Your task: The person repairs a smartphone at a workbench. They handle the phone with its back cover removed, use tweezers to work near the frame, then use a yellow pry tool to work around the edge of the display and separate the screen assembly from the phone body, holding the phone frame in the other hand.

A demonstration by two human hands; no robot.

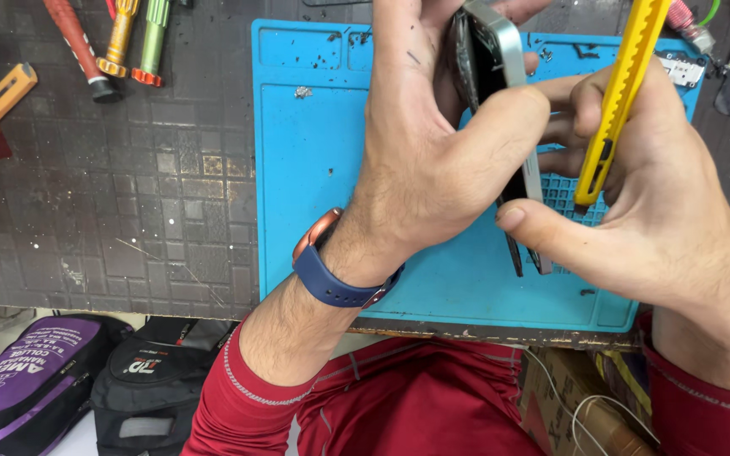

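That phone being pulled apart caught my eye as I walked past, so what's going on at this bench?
A person in red sleeves holds a phone on edge over a blue work mat. The left hand grips the phone body, its screen parted from the silver frame. The right hand holds a yellow utility knife and presses its thumb by the phone's lower end. Screwdrivers lie on the dark bench to the left.

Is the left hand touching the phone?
Touching. The head view shows the left hand wrapped around the phone, its thumb pressed on the silver edge.
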